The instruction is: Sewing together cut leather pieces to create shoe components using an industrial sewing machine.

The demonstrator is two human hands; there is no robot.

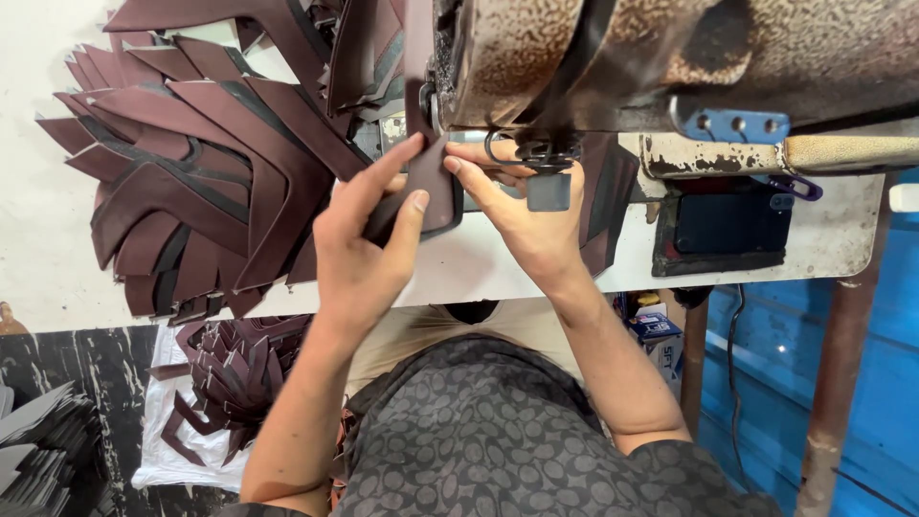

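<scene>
- Two hands hold one dark maroon leather piece (433, 182) at the sewing machine (613, 57), on the white counter (479, 268).
- Its long axis runs up toward the machine head and directly ahead of both hands.
- Left hand (369, 244): fingers closed narrowly, pinching the piece's lower edge.
- Right hand (522, 215): fingers extended, pressing the piece's right side just beside the presser foot (548, 177).
- Stacked leather cut-outs (191, 172) lie well to the left.
</scene>
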